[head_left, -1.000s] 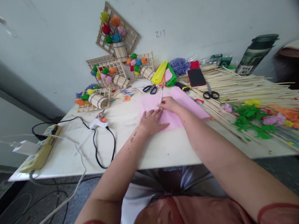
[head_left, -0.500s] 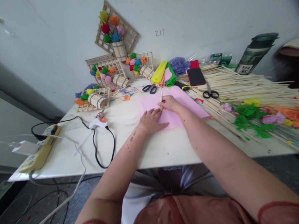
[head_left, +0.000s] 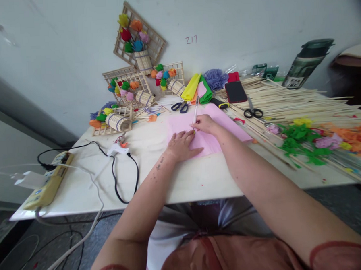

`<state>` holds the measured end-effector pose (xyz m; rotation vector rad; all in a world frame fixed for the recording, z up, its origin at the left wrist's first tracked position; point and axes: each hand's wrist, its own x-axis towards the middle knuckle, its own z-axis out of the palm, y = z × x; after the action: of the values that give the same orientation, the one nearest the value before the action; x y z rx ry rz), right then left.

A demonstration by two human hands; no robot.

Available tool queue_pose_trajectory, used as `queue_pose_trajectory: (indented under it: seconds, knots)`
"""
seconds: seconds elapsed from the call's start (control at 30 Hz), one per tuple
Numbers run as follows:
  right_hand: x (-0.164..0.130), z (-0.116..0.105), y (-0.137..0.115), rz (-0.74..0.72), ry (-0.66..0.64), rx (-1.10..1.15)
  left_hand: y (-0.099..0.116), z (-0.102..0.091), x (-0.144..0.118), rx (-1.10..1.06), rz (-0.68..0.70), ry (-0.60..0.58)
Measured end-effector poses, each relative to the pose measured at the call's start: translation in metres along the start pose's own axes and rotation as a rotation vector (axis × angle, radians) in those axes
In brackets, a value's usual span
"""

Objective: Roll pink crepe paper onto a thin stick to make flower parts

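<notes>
A pink sheet of paper (head_left: 228,126) lies flat in the middle of the white table (head_left: 201,178). My left hand (head_left: 182,145) rests palm down on the sheet's near left part, fingers spread. My right hand (head_left: 206,124) is closed around a thin white pen (head_left: 195,112), whose tip touches the pink paper just beyond my left fingertips. The pen leans away from me toward the wall.
Blue-handled scissors (head_left: 180,106), folded yellow and green paper (head_left: 198,89), a dark phone (head_left: 235,92) and black scissors (head_left: 253,113) lie beyond. Bamboo sticks (head_left: 302,100) and paper flowers (head_left: 308,140) fill the right. A glue gun (head_left: 117,148) and power strip (head_left: 45,188) sit left.
My hands and the pen hold almost the same place on the pink sheet; only the camera view has shifted slightly.
</notes>
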<state>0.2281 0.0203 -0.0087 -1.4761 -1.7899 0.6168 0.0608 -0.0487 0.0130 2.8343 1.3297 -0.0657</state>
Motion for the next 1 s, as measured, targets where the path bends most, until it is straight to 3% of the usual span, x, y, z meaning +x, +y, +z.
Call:
queue_pose_trajectory:
  seconds: [0.6, 1.0]
  knots:
    - [-0.0024, -0.0009, -0.0050, -0.019, 0.013, -0.083, -0.0018, 0.0020, 0.0020, 0.005, 0.015, 0.026]
    - [-0.0042, -0.0087, -0.0071, 0.097, -0.068, 0.028, -0.0026, 0.0024, 0.0018, 0.002, 0.016, 0.020]
